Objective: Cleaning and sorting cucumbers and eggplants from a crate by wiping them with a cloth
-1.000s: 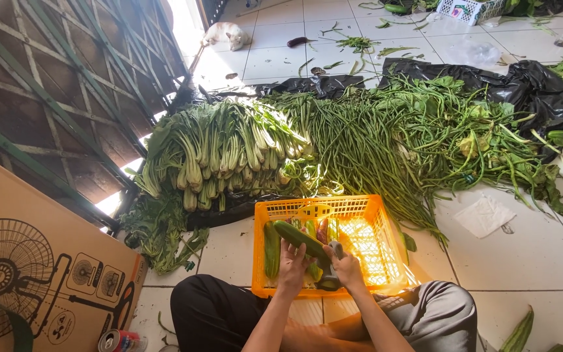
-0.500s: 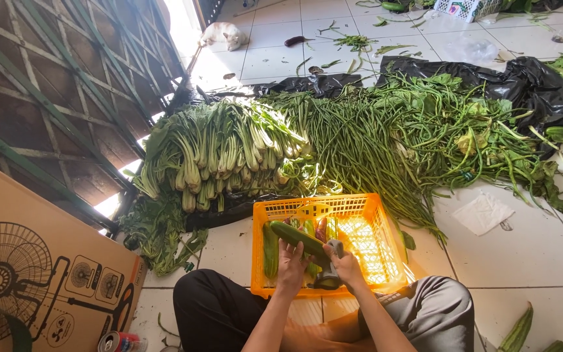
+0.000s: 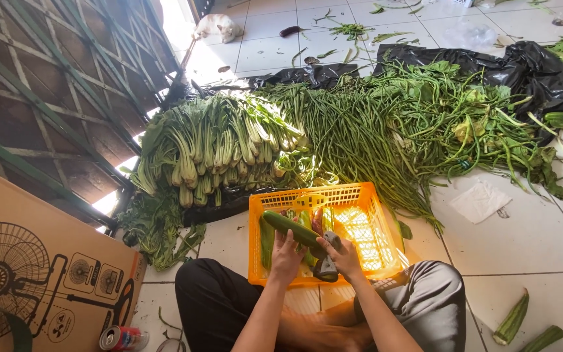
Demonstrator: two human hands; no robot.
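While your left hand (image 3: 286,255) grips the cucumber (image 3: 292,229) and your right hand (image 3: 342,255) fingers clamp a peeler (image 3: 328,261), its skin looks unpeeled, the orange crate (image 3: 367,251) sparsely filled

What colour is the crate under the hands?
Orange, a plastic lattice crate; the head view shows it clearly.

We see a dark green cucumber (image 3: 292,228) over a bright orange lattice crate (image 3: 366,195). Leafy stalks (image 3: 210,146) run pale green to white, long beans (image 3: 360,133) deep green, plastic sheet (image 3: 535,65) black, floor tiles (image 3: 542,241) white, carton (image 3: 47,274) brown with black fan print.
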